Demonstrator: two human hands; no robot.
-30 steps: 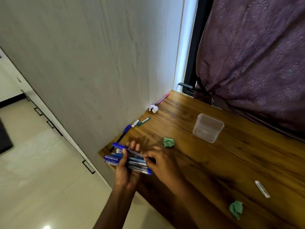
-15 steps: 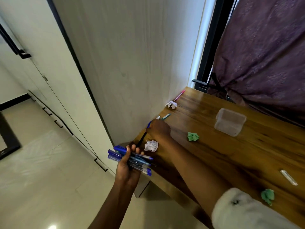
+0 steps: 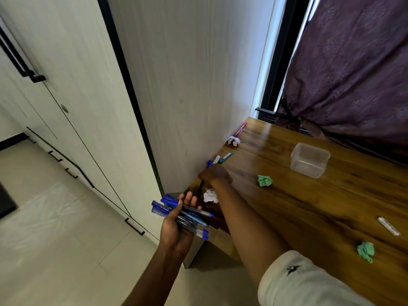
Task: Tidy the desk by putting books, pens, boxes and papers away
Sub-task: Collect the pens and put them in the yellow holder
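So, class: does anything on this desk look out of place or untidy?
Yes. Crumpled paper litters the desk: two green wads and two white ones. Loose pens lie against the wall, including a pink pen.

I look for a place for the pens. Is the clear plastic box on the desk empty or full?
Empty. The box is see-through, and only its own floor and the desk show through its walls. Whether a lid covers it, I cannot tell.

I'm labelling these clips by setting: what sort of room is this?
Probably a bedroom or study corner at home: a wooden desk by a curtain covered window, with built-in wardrobe doors alongside.
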